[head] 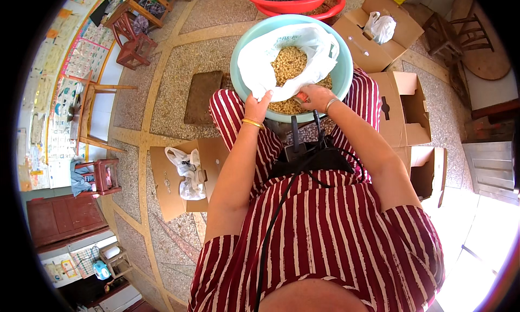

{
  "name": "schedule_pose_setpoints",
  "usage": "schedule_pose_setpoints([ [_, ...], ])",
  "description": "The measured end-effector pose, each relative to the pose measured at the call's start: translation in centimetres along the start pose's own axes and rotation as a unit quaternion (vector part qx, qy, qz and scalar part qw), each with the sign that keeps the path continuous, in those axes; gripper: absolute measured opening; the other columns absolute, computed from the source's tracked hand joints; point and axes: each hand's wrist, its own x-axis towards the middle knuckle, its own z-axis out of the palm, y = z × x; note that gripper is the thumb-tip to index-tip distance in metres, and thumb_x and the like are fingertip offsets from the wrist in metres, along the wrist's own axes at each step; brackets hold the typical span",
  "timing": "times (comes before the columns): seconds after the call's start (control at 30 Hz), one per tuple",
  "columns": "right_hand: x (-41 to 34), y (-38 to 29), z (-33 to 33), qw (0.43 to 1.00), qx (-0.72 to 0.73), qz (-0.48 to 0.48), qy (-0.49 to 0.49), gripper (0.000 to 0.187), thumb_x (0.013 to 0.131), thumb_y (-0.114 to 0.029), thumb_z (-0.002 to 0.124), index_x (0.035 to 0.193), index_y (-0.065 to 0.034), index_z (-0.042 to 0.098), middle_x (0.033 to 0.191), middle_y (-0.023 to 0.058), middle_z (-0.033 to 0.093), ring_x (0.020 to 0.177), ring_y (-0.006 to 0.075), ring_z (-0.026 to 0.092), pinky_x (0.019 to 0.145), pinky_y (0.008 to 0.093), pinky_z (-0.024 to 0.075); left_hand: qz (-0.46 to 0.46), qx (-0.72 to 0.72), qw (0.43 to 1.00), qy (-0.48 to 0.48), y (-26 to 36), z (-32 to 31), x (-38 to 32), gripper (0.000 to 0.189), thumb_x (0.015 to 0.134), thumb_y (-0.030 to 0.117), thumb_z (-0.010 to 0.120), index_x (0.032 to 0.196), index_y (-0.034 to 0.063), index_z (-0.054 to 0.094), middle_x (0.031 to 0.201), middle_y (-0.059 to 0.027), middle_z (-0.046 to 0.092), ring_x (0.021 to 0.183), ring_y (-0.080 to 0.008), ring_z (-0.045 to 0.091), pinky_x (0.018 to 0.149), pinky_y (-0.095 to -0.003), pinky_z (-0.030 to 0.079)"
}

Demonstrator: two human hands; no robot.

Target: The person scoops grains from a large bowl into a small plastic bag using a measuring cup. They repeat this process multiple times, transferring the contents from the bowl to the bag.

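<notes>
A pale blue plastic basin point(346, 64) stands between my knees with small tan kernels point(280, 107) in it. Inside it a white plastic bag point(254, 64) lies with its mouth spread, and more kernels point(289, 62) show within. My left hand point(258, 106) pinches the bag's near edge between thumb and fingers. Just right of it, over the loose kernels, my right hand point(319, 97) grips a small container with red on its side point(301, 97). Its lower part is hidden, and I cannot tell exactly what it is.
Two red basins point(284, 5), the upper holding dark pieces, sit beyond the blue one. Cardboard boxes stand at right point(392, 109), far right point(357, 32) and left point(162, 182). A flat brown board point(203, 97) lies by my left knee. A black cable point(280, 206) crosses my lap.
</notes>
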Motion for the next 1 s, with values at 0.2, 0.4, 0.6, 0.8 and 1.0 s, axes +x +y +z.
schedule_pose_setpoints([
  [0.2, -0.5, 0.1, -0.9, 0.984, 0.178, -0.009, 0.011, 0.044, 0.070, -0.031, 0.060, 0.107, -0.0068, 0.055, 0.101, 0.0131, 0.060, 0.094, 0.0269, 0.057, 0.083, 0.0340, 0.0438, 0.004, -0.023, 1.000, 0.010, -0.3, -0.1, 0.0, 0.041, 0.079, 0.031, 0.063, 0.099, -0.0037, 0.057, 0.091, -0.0079, 0.062, 0.081, -0.0167, 0.056, 0.073, -0.0290, 0.043],
  [0.4, -0.2, 1.0, -0.6, 0.957, 0.291, 0.012, 0.015, 0.050, 0.070, -0.029, 0.064, 0.112, -0.0044, 0.054, 0.097, 0.0124, 0.061, 0.091, 0.0208, 0.058, 0.084, 0.0296, 0.0437, -0.015, -0.026, 0.999, 0.016, 0.4, -0.2, -0.3, 0.039, 0.080, 0.029, 0.062, 0.100, -0.0034, 0.057, 0.092, -0.0074, 0.062, 0.081, -0.0154, 0.056, 0.073, -0.0288, 0.043],
  [0.6, 0.6, 2.7, 0.2, 0.917, 0.399, 0.001, 0.007, 0.051, 0.071, -0.029, 0.065, 0.114, -0.0046, 0.053, 0.095, 0.0118, 0.060, 0.087, 0.0175, 0.056, 0.081, 0.0284, 0.0437, 0.014, -0.016, 1.000, 0.021, -0.5, -0.2, 0.2, 0.037, 0.081, 0.028, 0.061, 0.101, -0.0025, 0.057, 0.093, -0.0072, 0.061, 0.082, -0.0153, 0.056, 0.072, -0.0285, 0.044],
  [0.8, 0.2, 2.5, -0.6, 0.884, 0.467, 0.023, -0.011, 0.051, 0.073, -0.032, 0.062, 0.115, -0.0055, 0.052, 0.091, 0.0078, 0.057, 0.079, 0.0126, 0.053, 0.070, 0.0263, 0.0445, -0.007, -0.026, 1.000, 0.015, -0.2, -0.5, 0.0, 0.037, 0.081, 0.028, 0.060, 0.102, -0.0026, 0.057, 0.093, -0.0077, 0.062, 0.083, -0.0158, 0.057, 0.073, -0.0286, 0.044],
  [1.0, -0.6, 2.4, -1.1, 0.849, 0.528, 0.021, -0.004, 0.053, 0.075, -0.035, 0.061, 0.118, -0.0063, 0.049, 0.094, 0.0069, 0.057, 0.078, 0.0126, 0.053, 0.064, 0.0255, 0.0449, -0.012, -0.003, 1.000, 0.016, -0.3, -0.6, -0.2, 0.037, 0.081, 0.028, 0.060, 0.102, -0.0028, 0.057, 0.092, -0.0073, 0.061, 0.083, -0.0153, 0.056, 0.074, -0.0285, 0.043],
])
